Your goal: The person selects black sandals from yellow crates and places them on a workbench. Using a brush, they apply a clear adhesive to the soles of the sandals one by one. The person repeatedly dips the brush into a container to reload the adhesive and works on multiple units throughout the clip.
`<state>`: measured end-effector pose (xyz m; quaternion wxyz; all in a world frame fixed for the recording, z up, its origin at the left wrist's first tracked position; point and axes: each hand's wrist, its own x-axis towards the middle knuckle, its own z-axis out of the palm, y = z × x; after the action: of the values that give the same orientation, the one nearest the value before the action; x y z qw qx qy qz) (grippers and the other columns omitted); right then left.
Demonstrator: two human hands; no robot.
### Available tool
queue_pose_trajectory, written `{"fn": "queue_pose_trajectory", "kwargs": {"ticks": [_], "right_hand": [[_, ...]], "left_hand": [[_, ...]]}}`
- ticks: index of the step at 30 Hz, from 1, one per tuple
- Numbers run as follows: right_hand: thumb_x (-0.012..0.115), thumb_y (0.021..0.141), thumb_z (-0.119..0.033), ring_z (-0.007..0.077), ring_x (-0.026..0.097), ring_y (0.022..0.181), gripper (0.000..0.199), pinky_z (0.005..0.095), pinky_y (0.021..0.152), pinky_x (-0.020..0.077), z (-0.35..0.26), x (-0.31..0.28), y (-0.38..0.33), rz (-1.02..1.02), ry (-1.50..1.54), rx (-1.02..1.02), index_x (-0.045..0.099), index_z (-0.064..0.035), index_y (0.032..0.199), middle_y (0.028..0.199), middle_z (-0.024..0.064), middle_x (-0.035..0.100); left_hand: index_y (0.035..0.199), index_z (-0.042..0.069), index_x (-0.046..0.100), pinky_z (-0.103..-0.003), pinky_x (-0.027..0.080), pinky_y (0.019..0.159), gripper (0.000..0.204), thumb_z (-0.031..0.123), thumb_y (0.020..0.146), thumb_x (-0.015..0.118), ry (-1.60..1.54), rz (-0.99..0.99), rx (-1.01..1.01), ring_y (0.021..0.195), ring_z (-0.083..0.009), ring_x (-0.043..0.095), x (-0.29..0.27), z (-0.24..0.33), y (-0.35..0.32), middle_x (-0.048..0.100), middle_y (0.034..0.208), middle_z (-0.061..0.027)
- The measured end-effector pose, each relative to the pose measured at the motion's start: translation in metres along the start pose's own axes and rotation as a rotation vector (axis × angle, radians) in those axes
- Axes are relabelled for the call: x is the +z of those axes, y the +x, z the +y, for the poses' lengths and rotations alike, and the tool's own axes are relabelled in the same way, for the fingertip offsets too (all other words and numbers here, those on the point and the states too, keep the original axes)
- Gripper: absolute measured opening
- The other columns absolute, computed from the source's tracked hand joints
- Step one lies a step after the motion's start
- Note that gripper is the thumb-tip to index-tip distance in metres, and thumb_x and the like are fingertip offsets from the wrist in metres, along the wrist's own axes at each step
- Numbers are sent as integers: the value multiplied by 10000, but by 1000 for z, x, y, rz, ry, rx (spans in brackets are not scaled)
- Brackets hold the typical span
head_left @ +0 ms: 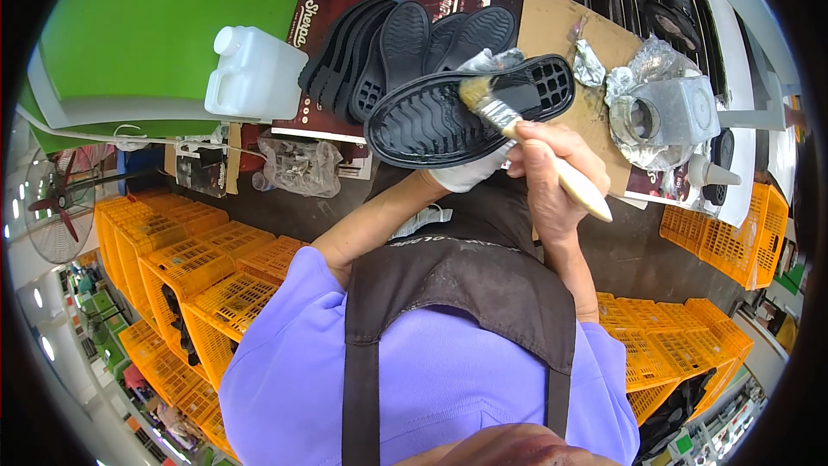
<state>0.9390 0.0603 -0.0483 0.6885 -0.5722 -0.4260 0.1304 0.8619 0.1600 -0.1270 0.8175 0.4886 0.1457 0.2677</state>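
Your left forearm rises bare from the lilac sleeve, and your left hand (470, 174), in a white glove, seems closed in a grip, though it is mostly hidden. Your right hand (545, 174) sits just beside it, fingers curled tight, wrist bent forward.

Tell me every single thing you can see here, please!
Black rubber shoe sole: one, black, held up over the table, brush on it.
Flat wooden-handled paintbrush: one, pale handle, on the sole.
Stacked black soles: several, black, behind the held one.
White plastic jug: one, white, left on the table.
Foil-wrapped square can: one, silver, right on the table.
Orange plastic crates: many, orange, floor on both sides.
Fan: one, far left.
Left hand: one, white glove, under the sole.
Right hand: one, bare, gripping the brush.
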Motion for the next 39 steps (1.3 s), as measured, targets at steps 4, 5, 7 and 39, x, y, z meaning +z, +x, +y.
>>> {"fn": "queue_pose_trajectory", "kwargs": {"ticks": [4, 5, 7, 39], "right_hand": [[673, 733, 9, 181, 615, 612, 89, 250, 548, 482, -6, 12, 2, -76, 48, 54, 644, 32, 814, 764, 110, 659], [675, 731, 8, 184, 617, 612, 82, 251, 547, 483, -6, 14, 3, -98, 51, 32, 645, 30, 805, 763, 110, 658], [678, 727, 7, 190, 620, 611, 69, 254, 544, 485, -4, 18, 5, -139, 57, -13, 647, 26, 787, 762, 108, 657], [621, 808, -41, 100, 565, 557, 108, 200, 509, 440, -5, 8, 1, -245, 121, 155, 646, 48, 864, 702, 92, 618]], "left_hand": [[1214, 70, 361, -297, 376, 916, 535, 164, 787, 668, -87, -135, -141, 1031, -131, 479, -13, -16, -7, 501, 1114, -65], [1197, 70, 374, -296, 379, 903, 504, 164, 792, 660, -79, -175, -165, 1018, -129, 482, -16, -20, -9, 505, 1099, -61], [1162, 72, 400, -293, 386, 876, 444, 164, 803, 643, -56, -259, -217, 992, -125, 488, -21, -26, -15, 513, 1069, -53], [668, 107, 429, -264, 379, 556, 234, 184, 827, 583, 254, -228, 69, 617, -105, 450, -7, -24, -23, 428, 638, 34]]}}
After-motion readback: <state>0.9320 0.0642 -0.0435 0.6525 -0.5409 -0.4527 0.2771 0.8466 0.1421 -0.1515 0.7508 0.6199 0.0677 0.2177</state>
